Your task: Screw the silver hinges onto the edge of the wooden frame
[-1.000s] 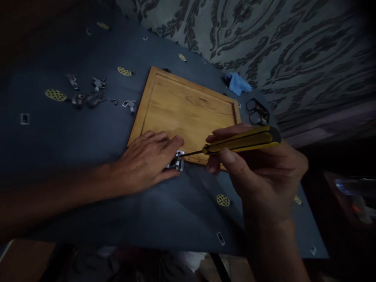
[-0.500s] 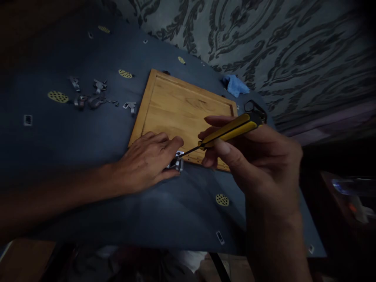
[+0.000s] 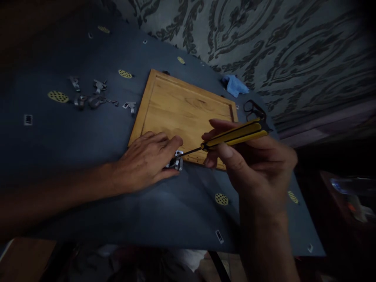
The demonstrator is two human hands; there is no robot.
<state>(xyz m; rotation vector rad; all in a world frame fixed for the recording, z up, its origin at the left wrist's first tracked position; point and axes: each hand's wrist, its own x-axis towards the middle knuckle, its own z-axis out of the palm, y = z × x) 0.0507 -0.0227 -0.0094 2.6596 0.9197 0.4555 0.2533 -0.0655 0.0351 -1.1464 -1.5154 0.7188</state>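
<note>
A framed wooden panel (image 3: pixel 179 103), like a cabinet door, lies on the dark blue tablecloth. At its near edge my left hand (image 3: pixel 143 162) presses down with its fingers closed around a metal hinge (image 3: pixel 178 164), part of which they hide. My right hand (image 3: pixel 258 166) grips a screwdriver (image 3: pixel 235 136) by its yellow and black handle. The thin shaft slants down to the left, and its tip meets the hinge; a screw under the tip is too small to make out. Small dark holes run along the panel's near edge to the right of the hinge.
Several metal hinge parts (image 3: pixel 98 102) and small screws (image 3: pixel 114 103) lie left of the panel, one hinge piece (image 3: pixel 131 106) close beside it. Behind the panel are a blue cloth (image 3: pixel 235 86) and dark-framed glasses (image 3: pixel 254 109), near the patterned wall (image 3: pixel 264 51).
The screwdriver's handle has tilted lower and rightward, and my right hand has turned with it. Its tip stays at the hinge. My left hand has hardly moved.
</note>
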